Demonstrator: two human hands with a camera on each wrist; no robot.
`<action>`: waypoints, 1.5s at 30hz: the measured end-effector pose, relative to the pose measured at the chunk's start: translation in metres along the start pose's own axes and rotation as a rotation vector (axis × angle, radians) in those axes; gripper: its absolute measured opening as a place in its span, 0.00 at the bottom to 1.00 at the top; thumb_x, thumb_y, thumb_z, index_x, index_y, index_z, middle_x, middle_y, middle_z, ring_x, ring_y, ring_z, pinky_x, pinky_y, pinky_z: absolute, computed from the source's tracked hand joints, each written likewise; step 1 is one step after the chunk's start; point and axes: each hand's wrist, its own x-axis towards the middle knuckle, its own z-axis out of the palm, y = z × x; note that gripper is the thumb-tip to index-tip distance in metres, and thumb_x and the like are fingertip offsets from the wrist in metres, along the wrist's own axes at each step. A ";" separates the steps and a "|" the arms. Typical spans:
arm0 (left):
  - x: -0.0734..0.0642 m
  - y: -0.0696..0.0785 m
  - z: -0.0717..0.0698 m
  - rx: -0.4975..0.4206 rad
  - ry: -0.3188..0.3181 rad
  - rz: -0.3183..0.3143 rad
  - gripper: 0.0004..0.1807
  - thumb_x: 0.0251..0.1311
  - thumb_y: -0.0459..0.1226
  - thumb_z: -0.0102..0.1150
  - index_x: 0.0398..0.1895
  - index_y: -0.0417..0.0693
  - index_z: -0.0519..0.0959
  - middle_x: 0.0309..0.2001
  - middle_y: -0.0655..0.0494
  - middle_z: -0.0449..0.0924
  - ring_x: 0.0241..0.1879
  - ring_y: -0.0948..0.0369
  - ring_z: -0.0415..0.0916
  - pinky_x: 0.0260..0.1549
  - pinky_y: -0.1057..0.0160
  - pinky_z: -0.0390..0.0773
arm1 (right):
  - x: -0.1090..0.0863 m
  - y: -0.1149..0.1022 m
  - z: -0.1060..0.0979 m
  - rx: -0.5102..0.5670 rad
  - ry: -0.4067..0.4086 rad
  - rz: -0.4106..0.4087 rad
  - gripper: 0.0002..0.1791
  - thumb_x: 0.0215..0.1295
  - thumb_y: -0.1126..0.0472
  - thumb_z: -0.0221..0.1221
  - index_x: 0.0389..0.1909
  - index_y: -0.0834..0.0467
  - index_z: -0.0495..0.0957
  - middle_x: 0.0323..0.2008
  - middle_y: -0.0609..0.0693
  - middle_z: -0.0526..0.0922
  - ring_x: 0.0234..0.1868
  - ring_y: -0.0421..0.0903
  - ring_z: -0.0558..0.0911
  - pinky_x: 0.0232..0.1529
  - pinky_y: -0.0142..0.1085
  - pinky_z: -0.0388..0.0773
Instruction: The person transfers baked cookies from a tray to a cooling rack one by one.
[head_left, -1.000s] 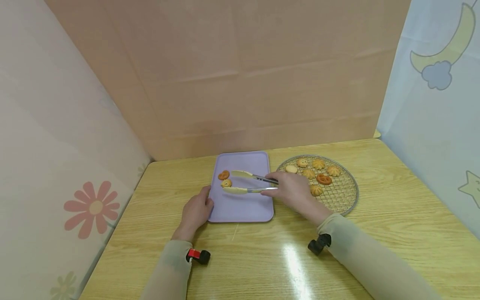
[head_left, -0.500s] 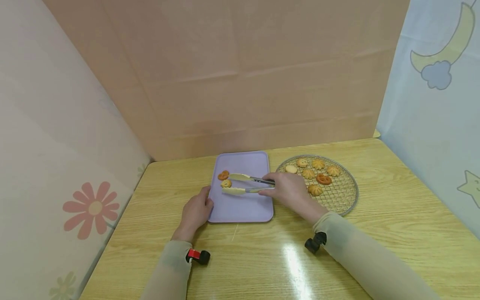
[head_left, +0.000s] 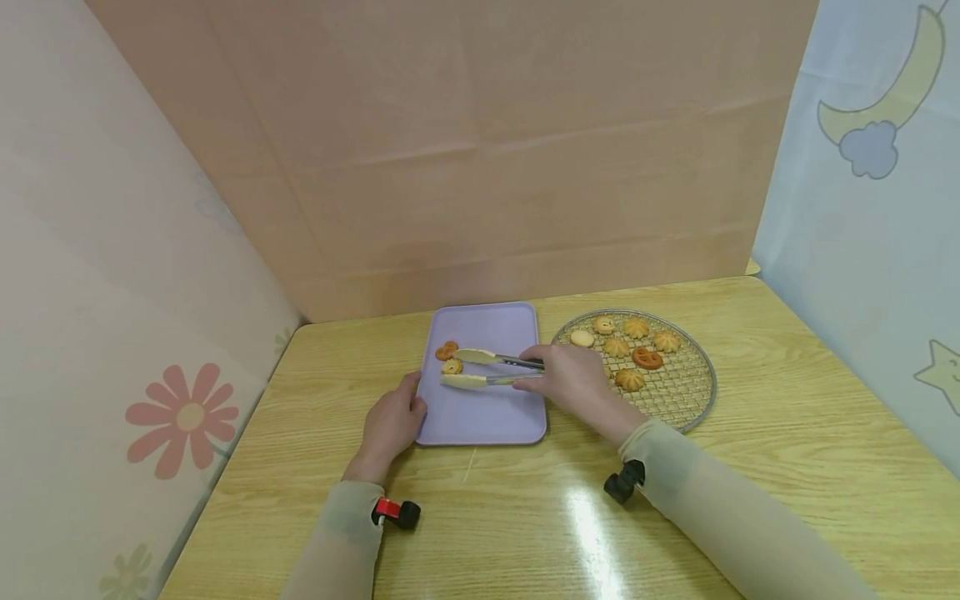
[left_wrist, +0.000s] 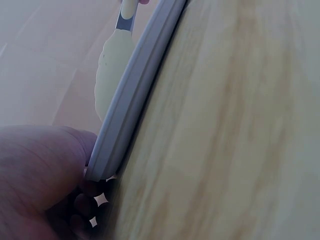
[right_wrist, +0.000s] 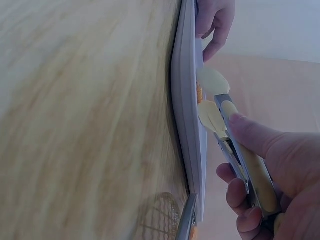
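My right hand (head_left: pixel 573 379) holds a pair of metal tongs (right_wrist: pixel 255 175) with cream tips, thumb on one arm and fingers curled round the other. The tips stand apart over the purple tray (head_left: pixel 480 421), just right of a small round cookie (head_left: pixel 452 367) and a brown pretzel-shaped cookie (head_left: pixel 447 351). Nothing is pinched between the tips. At the tray's left edge my left hand (head_left: pixel 393 421) grips the rim. In the left wrist view the thumb (left_wrist: pixel 75 145) lies over the tray's rim (left_wrist: pixel 132 90), with the other fingers below it.
Right of the tray lies a round wire rack (head_left: pixel 675 400) bearing several cookies, among them a pretzel-shaped one (head_left: pixel 647 358) and a plain pale one (head_left: pixel 582 338). My right hand hides part of its left side. A brown panel (head_left: pixel 480 167) stands behind the wooden table (head_left: pixel 510 517).
My right hand and the tongs have shifted slightly left, bringing the tips closer around the round cookie's right side. The left hand and tray have stayed put.
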 end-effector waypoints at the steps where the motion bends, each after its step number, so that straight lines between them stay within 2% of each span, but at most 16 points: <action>1: 0.000 0.000 0.000 -0.001 -0.002 0.000 0.29 0.78 0.34 0.58 0.80 0.41 0.72 0.29 0.54 0.78 0.29 0.56 0.73 0.31 0.56 0.71 | 0.000 0.000 0.000 -0.002 0.002 0.002 0.28 0.59 0.36 0.80 0.57 0.46 0.92 0.36 0.45 0.91 0.27 0.42 0.79 0.25 0.41 0.73; 11: 0.000 0.001 -0.001 -0.009 -0.025 -0.021 0.30 0.79 0.35 0.57 0.82 0.43 0.71 0.30 0.54 0.78 0.29 0.56 0.74 0.31 0.56 0.71 | 0.002 -0.001 0.003 -0.012 0.051 -0.025 0.25 0.60 0.38 0.80 0.54 0.46 0.93 0.29 0.44 0.89 0.23 0.41 0.76 0.21 0.40 0.71; 22: -0.003 0.002 -0.001 -0.001 0.017 0.019 0.28 0.77 0.33 0.57 0.78 0.39 0.74 0.32 0.50 0.82 0.30 0.55 0.74 0.32 0.52 0.75 | 0.002 -0.001 0.003 -0.021 0.072 -0.043 0.25 0.58 0.39 0.81 0.53 0.45 0.93 0.30 0.43 0.89 0.25 0.41 0.78 0.23 0.41 0.72; 33: -0.003 0.003 -0.001 -0.019 0.006 0.014 0.29 0.78 0.33 0.56 0.79 0.40 0.73 0.30 0.53 0.80 0.28 0.56 0.74 0.29 0.55 0.72 | 0.000 -0.003 0.000 -0.008 0.063 -0.030 0.25 0.59 0.39 0.80 0.54 0.45 0.93 0.29 0.43 0.89 0.24 0.41 0.77 0.22 0.40 0.71; 45: -0.002 0.001 -0.001 -0.011 0.000 0.012 0.29 0.78 0.34 0.57 0.80 0.41 0.72 0.30 0.52 0.79 0.28 0.55 0.73 0.30 0.55 0.72 | -0.016 0.006 -0.018 0.037 0.103 -0.016 0.25 0.59 0.40 0.81 0.54 0.45 0.94 0.39 0.47 0.93 0.25 0.42 0.78 0.22 0.41 0.69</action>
